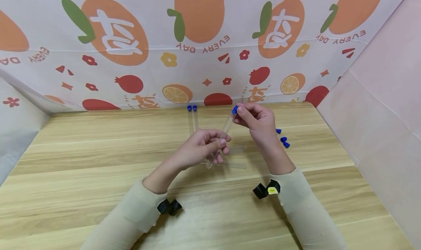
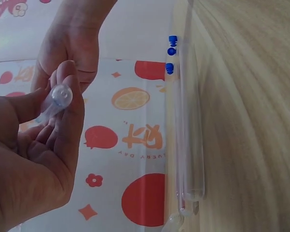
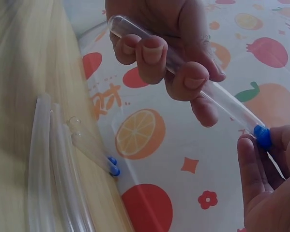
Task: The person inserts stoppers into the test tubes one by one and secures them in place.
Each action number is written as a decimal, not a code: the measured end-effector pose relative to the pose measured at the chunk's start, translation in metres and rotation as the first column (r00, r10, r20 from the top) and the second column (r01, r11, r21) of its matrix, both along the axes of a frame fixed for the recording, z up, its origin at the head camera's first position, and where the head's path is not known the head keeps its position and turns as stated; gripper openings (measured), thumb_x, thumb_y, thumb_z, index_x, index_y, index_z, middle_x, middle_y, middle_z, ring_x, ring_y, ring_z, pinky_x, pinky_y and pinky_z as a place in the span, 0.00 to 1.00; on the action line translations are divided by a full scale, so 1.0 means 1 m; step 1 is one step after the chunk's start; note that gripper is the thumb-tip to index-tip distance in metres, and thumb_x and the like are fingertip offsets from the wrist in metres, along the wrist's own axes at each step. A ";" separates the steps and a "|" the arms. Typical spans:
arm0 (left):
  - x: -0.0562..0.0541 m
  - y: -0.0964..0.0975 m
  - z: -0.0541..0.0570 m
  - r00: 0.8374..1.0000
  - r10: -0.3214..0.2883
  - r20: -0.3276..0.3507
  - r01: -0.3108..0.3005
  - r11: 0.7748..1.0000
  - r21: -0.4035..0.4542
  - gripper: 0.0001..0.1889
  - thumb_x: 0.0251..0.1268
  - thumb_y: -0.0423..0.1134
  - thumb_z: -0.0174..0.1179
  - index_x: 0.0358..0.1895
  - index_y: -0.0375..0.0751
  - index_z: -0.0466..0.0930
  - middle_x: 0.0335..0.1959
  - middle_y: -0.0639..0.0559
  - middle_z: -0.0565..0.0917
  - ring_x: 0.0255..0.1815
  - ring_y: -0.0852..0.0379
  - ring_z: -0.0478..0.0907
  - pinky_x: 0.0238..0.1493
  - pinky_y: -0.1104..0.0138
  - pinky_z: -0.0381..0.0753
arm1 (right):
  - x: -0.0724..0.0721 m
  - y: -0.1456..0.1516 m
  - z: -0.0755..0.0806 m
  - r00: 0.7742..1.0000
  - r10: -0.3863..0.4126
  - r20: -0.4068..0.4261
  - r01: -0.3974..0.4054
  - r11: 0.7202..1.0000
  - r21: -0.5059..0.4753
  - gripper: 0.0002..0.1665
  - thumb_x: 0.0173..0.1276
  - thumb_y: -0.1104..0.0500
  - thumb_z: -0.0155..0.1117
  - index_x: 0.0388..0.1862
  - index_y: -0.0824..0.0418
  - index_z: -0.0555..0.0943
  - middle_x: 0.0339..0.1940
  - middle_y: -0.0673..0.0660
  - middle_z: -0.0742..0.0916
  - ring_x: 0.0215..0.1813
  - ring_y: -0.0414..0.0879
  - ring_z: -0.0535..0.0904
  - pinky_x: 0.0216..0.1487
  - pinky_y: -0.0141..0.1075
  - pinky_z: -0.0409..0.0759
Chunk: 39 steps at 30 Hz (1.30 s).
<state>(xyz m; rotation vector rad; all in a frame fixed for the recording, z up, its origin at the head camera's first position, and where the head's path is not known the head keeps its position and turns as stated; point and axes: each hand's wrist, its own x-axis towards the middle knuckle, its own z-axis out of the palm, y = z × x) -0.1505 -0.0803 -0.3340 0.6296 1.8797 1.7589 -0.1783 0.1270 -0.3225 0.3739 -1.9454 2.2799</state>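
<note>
A clear test tube (image 1: 228,124) is held slanted above the table, rounded end low and toward me. My left hand (image 1: 202,147) grips it around the middle, thumb on one side and fingers on the other. At the tube's upper mouth, my right hand (image 1: 260,125) pinches a blue stopper (image 3: 263,137) between thumb and fingers. In the right wrist view the stopper sits right at the mouth. Below the left hand, several uncapped clear tubes (image 3: 39,145) lie on the tabletop, partly hidden in the head view.
Two tubes with blue stoppers (image 1: 194,108) lie side by side at the table's back edge. Several loose blue stoppers (image 1: 284,139) lie right of my right hand. A fruit-print cloth (image 1: 197,67) hangs behind the wooden table (image 1: 82,162).
</note>
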 end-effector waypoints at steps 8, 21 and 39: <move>0.002 0.003 -0.002 0.994 0.072 -0.076 -0.075 0.997 -0.031 0.12 0.79 0.33 0.49 0.50 0.29 0.79 0.33 0.34 0.82 0.24 0.48 0.82 0.28 0.50 0.86 | 0.000 -0.009 -0.006 0.996 -0.061 -0.060 0.062 0.998 0.005 0.11 0.70 0.62 0.66 0.43 0.70 0.84 0.37 0.55 0.89 0.40 0.45 0.87 0.47 0.37 0.87; 0.006 0.008 0.000 0.943 0.182 -0.279 -0.234 0.958 -0.167 0.11 0.77 0.36 0.52 0.36 0.37 0.81 0.25 0.48 0.80 0.19 0.55 0.78 0.21 0.63 0.82 | 0.004 -0.012 -0.006 0.999 -0.029 -0.043 0.032 0.997 0.063 0.09 0.70 0.61 0.66 0.41 0.68 0.86 0.39 0.60 0.90 0.41 0.46 0.88 0.46 0.39 0.87; 0.000 0.001 0.000 0.992 -0.127 -0.002 0.127 0.988 0.084 0.21 0.83 0.43 0.41 0.69 0.37 0.69 0.50 0.37 0.85 0.46 0.41 0.86 0.49 0.42 0.83 | 0.005 0.006 0.008 0.965 0.195 -0.176 -0.211 0.975 -0.076 0.12 0.74 0.70 0.56 0.51 0.62 0.81 0.49 0.57 0.89 0.50 0.50 0.87 0.53 0.44 0.85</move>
